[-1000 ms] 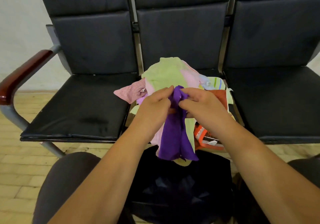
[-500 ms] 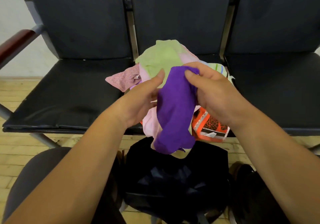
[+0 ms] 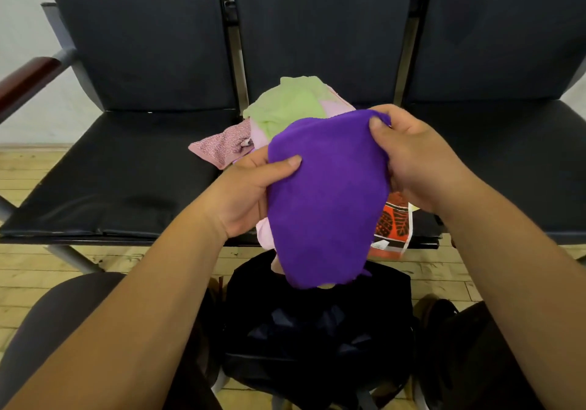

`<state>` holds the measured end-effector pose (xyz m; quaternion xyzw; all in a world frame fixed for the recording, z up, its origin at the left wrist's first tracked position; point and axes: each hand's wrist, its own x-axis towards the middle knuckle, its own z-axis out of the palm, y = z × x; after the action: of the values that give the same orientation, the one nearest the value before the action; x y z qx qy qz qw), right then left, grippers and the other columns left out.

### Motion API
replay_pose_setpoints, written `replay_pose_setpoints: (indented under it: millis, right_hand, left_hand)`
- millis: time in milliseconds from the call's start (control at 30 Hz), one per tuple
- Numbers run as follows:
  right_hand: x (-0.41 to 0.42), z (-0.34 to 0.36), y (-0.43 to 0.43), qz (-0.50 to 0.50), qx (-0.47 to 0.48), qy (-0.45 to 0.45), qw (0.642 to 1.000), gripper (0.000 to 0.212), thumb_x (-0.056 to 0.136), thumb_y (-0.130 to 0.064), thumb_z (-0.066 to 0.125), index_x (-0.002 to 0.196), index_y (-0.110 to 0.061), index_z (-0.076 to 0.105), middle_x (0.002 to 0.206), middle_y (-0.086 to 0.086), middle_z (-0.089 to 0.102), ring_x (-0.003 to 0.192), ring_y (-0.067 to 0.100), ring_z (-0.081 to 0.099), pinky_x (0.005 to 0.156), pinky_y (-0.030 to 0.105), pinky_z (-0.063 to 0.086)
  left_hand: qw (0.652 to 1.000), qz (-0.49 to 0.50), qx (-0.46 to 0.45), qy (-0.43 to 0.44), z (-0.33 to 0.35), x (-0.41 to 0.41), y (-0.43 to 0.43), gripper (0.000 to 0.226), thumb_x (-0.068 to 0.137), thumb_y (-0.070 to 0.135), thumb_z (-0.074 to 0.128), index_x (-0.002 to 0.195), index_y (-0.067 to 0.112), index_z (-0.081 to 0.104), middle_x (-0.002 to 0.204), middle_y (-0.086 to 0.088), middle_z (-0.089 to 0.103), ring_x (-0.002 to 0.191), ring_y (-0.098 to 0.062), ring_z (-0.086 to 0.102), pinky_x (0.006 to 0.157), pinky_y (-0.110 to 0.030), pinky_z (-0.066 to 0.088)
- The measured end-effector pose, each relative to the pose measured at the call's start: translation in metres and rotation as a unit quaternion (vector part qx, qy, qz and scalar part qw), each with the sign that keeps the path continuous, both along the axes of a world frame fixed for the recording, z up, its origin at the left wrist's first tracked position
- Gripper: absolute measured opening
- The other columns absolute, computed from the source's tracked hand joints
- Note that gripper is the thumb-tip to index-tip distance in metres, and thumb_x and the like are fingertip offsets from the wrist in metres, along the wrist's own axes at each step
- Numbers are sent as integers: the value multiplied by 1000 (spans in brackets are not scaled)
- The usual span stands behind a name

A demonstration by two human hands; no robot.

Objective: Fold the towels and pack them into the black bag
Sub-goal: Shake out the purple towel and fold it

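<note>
Presently, both hands hold one purple towel (image 3: 326,194) at the centre of the frame, lifted in front of the row of black seats. The left hand (image 3: 247,194) grips the towel's left edge, thumb pressed on the near face and fingers hidden behind the cloth. The right hand (image 3: 409,159) pinches the upper right corner, thumb tip on the near face at the top edge, the remaining fingers curled behind. Between the two grips the towel is spread broad across its upper part and narrows toward a rounded lower end that hangs free over the open mouth of the black bag (image 3: 317,330). The cloth is a solid, saturated purple with a fine, soft nap; its surface shows shallow creases only, and no pattern or label can be seen on the side facing the camera.

The black bag sits on the wooden floor (image 3: 38,286) in the lower centre of the frame, between the person's knees, its interior dark and its contents not discernible.

Behind the held towel, a heap of further towels rests on the middle seat (image 3: 421,229). A light green towel (image 3: 291,105) tops the heap at upper centre. A dusty pink towel (image 3: 222,148) projects to the left onto the neighbouring seat. A pale pink towel (image 3: 264,235) shows at the left and below the left hand. An orange patterned towel (image 3: 394,222) with dark leaf motifs hangs over the seat's front edge at centre right, partly covered by the purple one.
</note>
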<state>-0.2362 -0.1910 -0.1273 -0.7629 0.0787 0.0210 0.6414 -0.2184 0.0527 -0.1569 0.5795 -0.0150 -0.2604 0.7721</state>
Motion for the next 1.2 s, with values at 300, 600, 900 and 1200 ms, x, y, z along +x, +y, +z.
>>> replay_pose_setpoints:
  millis: [300,600,900,1200]
  right_hand:
    - [2,-10,7,96,327,199,919,78,100,-80,35,139,-21,67,135,8,74,124,34,71,108,48,51]
    - [15,-26,13,19,179,63,982,38,107,-9,61,139,-28,66,123,11,78,115,32,75,101,51,61]
    - [15,-27,5,21,-62,-41,997,26,110,-17,58,121,-30,78,124,-11,72,118,15,67,95,44,64]
    - [20,-36,3,81,-209,-70,972,52,96,-28,80,143,-36,60,135,-13,62,121,13,62,95,31,61]
  left_hand:
    - [994,83,-54,50,17,4,-13,36,110,34,57,142,22,66,130,-4,76,117,-23,75,91,-39,64]
    - [992,46,-81,88,0,21,-2,42,108,29,58,147,15,63,145,-6,67,134,-27,64,113,-47,51]
    - [991,57,122,-23,-12,28,11,49,91,7,81,138,4,65,128,-17,75,117,-34,74,104,-53,58]
    - [872,104,376,-298,-3,16,14,43,90,27,86,128,36,68,119,15,71,108,-7,69,89,-29,62]
